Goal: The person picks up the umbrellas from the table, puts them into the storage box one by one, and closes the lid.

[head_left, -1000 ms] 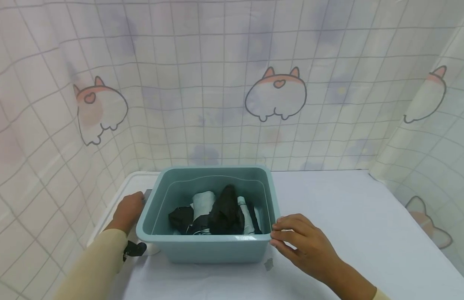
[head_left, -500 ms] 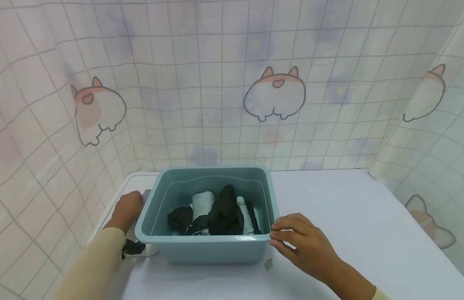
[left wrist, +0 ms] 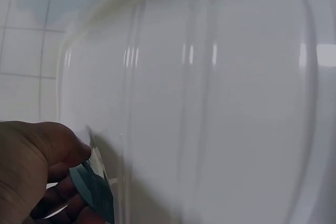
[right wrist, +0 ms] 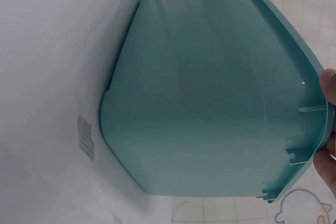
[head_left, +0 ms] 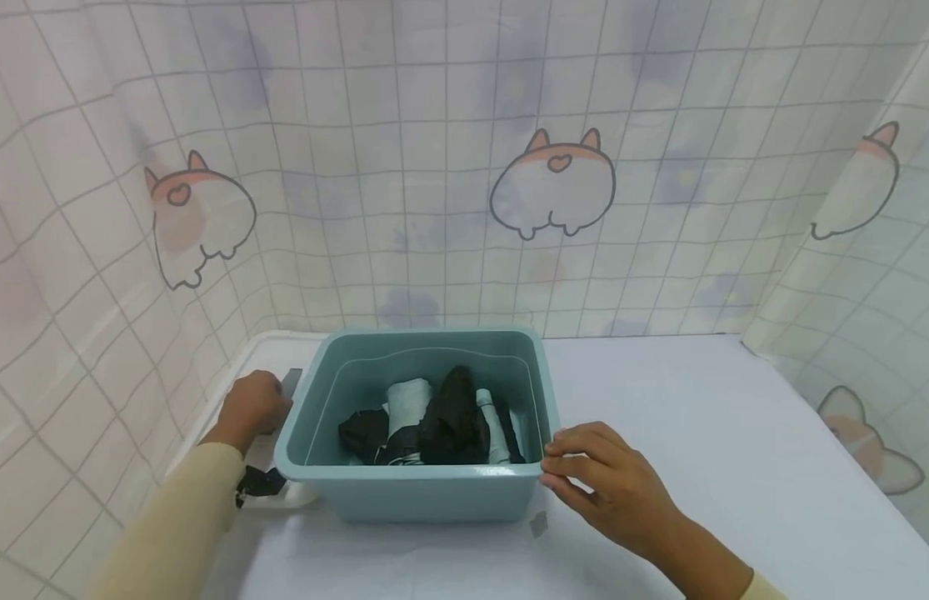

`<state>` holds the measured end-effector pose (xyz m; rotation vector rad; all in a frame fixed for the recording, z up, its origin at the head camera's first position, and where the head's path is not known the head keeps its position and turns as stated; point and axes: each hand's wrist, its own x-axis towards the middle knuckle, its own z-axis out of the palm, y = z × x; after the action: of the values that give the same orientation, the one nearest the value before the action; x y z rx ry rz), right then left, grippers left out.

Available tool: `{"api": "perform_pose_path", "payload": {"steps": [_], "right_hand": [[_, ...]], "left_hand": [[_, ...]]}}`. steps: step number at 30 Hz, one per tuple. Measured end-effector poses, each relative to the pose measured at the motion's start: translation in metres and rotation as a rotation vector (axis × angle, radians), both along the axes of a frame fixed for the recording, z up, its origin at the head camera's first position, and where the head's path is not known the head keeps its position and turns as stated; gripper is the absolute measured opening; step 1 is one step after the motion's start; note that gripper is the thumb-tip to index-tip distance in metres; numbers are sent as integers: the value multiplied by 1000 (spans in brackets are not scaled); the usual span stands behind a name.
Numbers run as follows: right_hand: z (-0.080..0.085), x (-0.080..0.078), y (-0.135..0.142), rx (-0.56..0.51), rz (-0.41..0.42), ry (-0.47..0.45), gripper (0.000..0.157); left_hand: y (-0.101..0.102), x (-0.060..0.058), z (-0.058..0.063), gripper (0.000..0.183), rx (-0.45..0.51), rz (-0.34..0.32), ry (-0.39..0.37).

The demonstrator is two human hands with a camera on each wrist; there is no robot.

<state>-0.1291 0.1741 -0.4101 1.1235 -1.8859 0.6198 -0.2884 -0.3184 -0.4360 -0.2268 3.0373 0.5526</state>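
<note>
A teal plastic bin [head_left: 427, 493] stands on the table, holding several dark and pale rolled cloths [head_left: 452, 421]. To its left is a white plastic lid [left wrist: 241, 103], largely hidden by the bin and my left arm in the head view. My left hand [head_left: 254, 404] pinches a grey-green latch [left wrist: 94, 187] at the lid's edge between thumb and fingers. At the bin's front right corner, my right hand [head_left: 610, 483] holds the rim, thumb and fingers on either side of it in the right wrist view.
White cloth covers the table [head_left: 674, 408]. A checked curtain with cartoon animals [head_left: 449, 208] encloses the back and both sides. A small grey patch [head_left: 538, 524] marks the cloth by the bin's front right. A dark strap [head_left: 262, 482] shows by the left wrist.
My left hand has shifted slightly up and left, exposing more of the grey latch beside the bin. The right hand keeps its place on the rim, and the bin stays put.
</note>
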Motion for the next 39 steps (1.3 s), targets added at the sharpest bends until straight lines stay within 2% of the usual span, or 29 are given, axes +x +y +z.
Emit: {"api": "perform_pose_path", "payload": {"steps": [8,20,27,33,39], "right_hand": [[1,1,0,8,-21,-10,36],[2,2,-1,-7,-20,-3,35],[0,1,-1,-14,-16,-2,35],[-1,0,-2,-15,-22,-2,36],[-2,1,-2,-21,-23,-1,36]], "left_hand": [[2,6,23,14,4,-17,5],[1,10,51,23,-50,-35,-11],[1,13,67,13,-63,-56,21],[6,16,78,17,-76,-47,31],[13,24,95,19,-117,-71,88]]}}
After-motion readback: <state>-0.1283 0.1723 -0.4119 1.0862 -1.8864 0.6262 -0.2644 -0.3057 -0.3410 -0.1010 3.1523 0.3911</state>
